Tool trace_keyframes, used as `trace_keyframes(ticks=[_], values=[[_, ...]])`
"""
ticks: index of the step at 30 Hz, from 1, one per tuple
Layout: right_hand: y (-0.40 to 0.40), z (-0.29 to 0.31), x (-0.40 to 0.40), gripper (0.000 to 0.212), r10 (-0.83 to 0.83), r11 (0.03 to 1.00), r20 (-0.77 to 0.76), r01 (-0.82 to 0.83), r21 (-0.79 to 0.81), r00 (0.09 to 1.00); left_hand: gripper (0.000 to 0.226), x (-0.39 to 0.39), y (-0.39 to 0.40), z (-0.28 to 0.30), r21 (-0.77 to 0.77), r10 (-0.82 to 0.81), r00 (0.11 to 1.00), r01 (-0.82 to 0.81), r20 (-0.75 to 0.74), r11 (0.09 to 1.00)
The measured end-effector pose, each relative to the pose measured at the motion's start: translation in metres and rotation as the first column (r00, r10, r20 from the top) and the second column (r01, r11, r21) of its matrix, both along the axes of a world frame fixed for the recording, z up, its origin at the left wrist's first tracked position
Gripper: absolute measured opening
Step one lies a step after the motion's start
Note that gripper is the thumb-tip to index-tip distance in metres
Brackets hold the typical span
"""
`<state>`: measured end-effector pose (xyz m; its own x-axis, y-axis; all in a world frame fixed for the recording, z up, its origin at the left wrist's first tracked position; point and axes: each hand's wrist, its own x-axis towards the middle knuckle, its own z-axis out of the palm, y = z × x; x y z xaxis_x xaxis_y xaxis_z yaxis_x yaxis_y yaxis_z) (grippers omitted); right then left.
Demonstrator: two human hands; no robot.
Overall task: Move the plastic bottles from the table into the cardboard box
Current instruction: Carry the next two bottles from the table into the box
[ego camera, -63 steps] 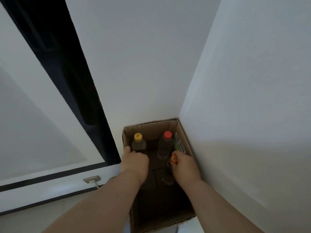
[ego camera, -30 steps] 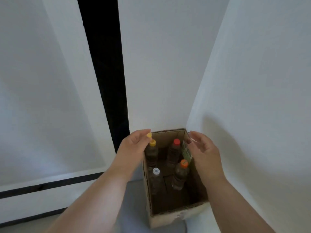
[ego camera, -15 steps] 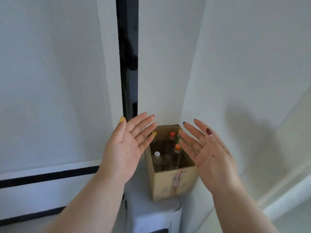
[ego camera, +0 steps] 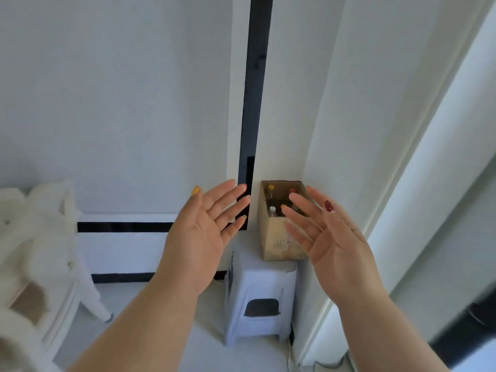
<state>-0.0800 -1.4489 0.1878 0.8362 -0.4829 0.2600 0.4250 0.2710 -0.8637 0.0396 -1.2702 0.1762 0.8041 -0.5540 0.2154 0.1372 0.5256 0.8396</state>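
Plastic bottles (ego camera: 272, 210) stand upright inside the cardboard box (ego camera: 279, 241), which sits on a white plastic stool (ego camera: 259, 296) in the wall corner, while the left hand (ego camera: 204, 232) and right hand (ego camera: 330, 237) hover before it, palms spread and empty.

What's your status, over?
Left hand open, empty. Right hand open, empty. Bottles upright in cardboard box on stool. Nothing blocking.

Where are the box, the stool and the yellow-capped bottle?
box (ego camera: 279, 240), head view, front wall.
stool (ego camera: 257, 267), head view, bare seat top.
yellow-capped bottle (ego camera: 271, 187), head view, its cap.
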Motion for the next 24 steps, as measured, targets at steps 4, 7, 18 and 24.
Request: trace_keyframes(ticks=[4, 7, 18, 24], values=[[0.062, 0.007, -0.047, 0.047, -0.002, 0.999, 0.012, 0.002, -0.041, 1.0, 0.061, -0.047, 0.062, 0.009, -0.018, 0.0, 1.0, 0.001, 0.01, 1.0], [0.121, 0.005, -0.082, 0.044, -0.007, 0.999, 0.032, 0.008, -0.05, 0.999, 0.06, -0.083, 0.122, 0.009, -0.018, -0.011, 0.999, 0.011, 0.031, 1.0], [0.395, -0.026, -0.193, 0.041, 0.019, 0.999, 0.028, -0.02, 0.044, 0.999, 0.058, -0.205, 0.394, -0.006, 0.065, 0.04, 0.997, -0.045, 0.072, 0.997], [0.503, -0.009, -0.21, 0.041, 0.171, 0.985, 0.039, -0.171, 0.002, 0.985, 0.058, -0.252, 0.517, 0.007, 0.056, 0.221, 0.97, -0.227, 0.097, 0.972]])
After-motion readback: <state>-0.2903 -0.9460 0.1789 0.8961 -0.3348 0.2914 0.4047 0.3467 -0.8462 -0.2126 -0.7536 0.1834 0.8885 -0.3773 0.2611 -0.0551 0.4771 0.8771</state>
